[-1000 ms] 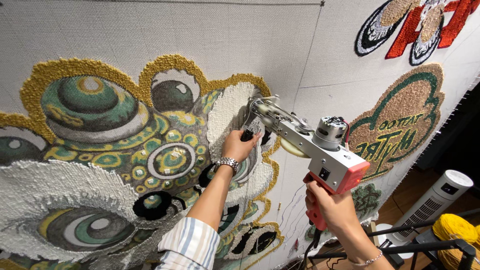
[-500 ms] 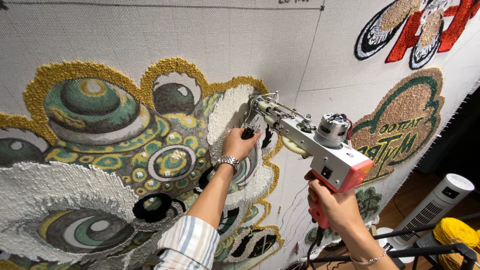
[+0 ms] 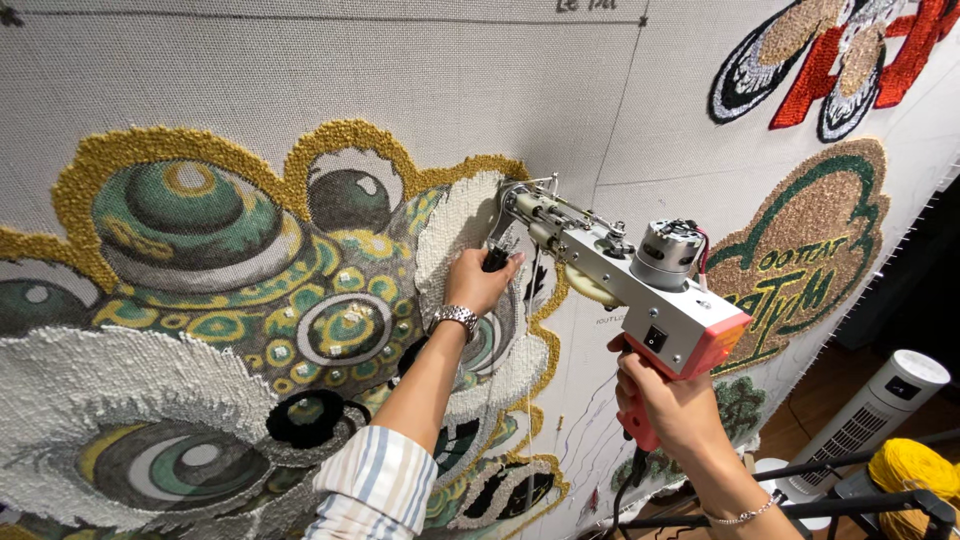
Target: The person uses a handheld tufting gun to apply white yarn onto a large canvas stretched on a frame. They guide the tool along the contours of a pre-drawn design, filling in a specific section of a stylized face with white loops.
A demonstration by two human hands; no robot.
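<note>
A grey and coral tufting gun (image 3: 640, 280) is pressed nose-first against a stretched backing cloth (image 3: 400, 80). My left hand (image 3: 480, 282), with a metal watch on the wrist, grips the gun's black front handle near the needle. My right hand (image 3: 665, 405) is wrapped around the coral rear grip below the gun body. The needle end meets a white tufted patch (image 3: 455, 235) of a large gold, green and white lion-face design (image 3: 230, 300).
Other tufted pieces hang on the cloth at right: a green and tan emblem (image 3: 810, 250) and a red and black one (image 3: 840, 60). A white tower fan (image 3: 880, 400), yellow yarn (image 3: 915, 470) and a black metal frame bar (image 3: 800, 510) are at lower right.
The gun and both hands have shifted slightly up along the white patch; the view has also moved a little.
</note>
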